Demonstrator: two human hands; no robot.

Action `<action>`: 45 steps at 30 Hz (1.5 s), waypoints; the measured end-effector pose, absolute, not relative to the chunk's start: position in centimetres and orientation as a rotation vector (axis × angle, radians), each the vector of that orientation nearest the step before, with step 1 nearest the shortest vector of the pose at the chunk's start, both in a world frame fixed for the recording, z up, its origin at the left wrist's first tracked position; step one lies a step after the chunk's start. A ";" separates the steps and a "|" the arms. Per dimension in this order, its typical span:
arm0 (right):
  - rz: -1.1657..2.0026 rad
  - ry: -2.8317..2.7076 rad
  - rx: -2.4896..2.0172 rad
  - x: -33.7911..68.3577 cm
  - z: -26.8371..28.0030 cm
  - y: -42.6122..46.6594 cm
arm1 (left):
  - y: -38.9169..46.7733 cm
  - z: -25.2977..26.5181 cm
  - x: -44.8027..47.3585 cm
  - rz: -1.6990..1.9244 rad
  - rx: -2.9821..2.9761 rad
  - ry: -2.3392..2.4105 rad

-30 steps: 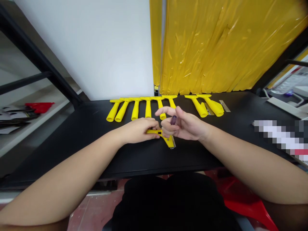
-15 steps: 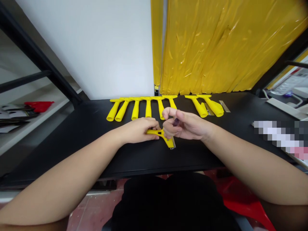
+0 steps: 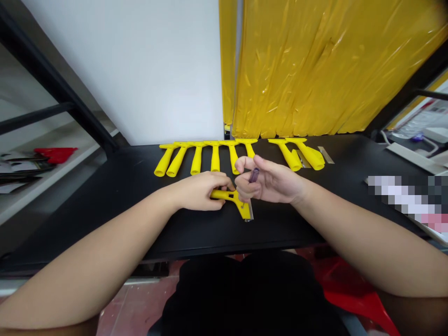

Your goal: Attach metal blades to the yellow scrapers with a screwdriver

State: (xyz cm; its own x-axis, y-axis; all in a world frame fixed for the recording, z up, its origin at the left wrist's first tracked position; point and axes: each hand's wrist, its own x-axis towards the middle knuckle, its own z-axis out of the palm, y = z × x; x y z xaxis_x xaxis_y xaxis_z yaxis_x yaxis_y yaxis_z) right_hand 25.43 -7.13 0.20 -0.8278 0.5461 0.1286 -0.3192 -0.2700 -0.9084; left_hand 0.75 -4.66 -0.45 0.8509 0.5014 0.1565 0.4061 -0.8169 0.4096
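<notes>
A yellow scraper (image 3: 241,208) with a metal blade along its head lies on the black table. My left hand (image 3: 205,190) is closed around its handle, the head pointing right. Above the scraper head, my right hand (image 3: 268,182) is curled round a small screwdriver with a dark purple handle (image 3: 254,175). The screwdriver's lower end comes down by a screw in the scraper head; fingers partly cover it, so I cannot tell whether the tip touches. Behind my hands, several yellow scraper handles (image 3: 196,161) stand in a row, two more (image 3: 304,154) to their right.
A loose metal blade (image 3: 326,155) lies right of the row on the black table (image 3: 140,186). A white panel (image 3: 157,70) and yellow plastic wrapping (image 3: 297,70) rise behind. Black frame posts (image 3: 66,84) flank the table. At the right edge lies a partly blurred sheet (image 3: 413,200).
The screwdriver handle has turned a little in my right fingers and shows more. The scraper head has shifted slightly towards me and to the left.
</notes>
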 end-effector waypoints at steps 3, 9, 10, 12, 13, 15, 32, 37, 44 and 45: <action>2.106 -1.383 -0.335 25.5 0.5 -7.2 | -4.6 -0.5 0.8 0.331 2.654 0.646; 2.060 -1.437 -0.217 25.3 0.2 -6.7 | -4.8 -0.3 0.7 0.308 2.656 0.659; 2.071 -1.458 -0.188 25.3 0.1 -6.7 | -4.8 -0.2 0.7 0.302 2.658 0.665; 2.116 -1.484 -0.158 25.4 0.1 -6.7 | -4.9 -0.1 0.7 0.292 2.660 0.677; 2.136 -1.477 -0.159 25.5 0.2 -6.8 | -4.9 -0.1 0.7 0.287 2.661 0.685; 2.147 -1.416 -0.188 25.7 0.5 -6.9 | -4.9 -0.1 0.7 0.286 2.660 0.698; 1.611 -1.349 -0.528 26.7 2.2 -6.3 | -4.8 -0.4 0.6 0.417 2.643 0.683; 1.363 -1.490 -0.598 28.6 2.5 -5.3 | -4.9 -0.2 0.7 0.373 2.641 0.668; 0.753 -2.123 -0.995 28.9 1.0 -4.8 | -5.3 0.6 0.4 0.446 2.597 0.639; 0.751 -2.172 -1.000 28.9 1.0 -4.7 | -5.3 0.7 0.3 0.460 2.587 0.642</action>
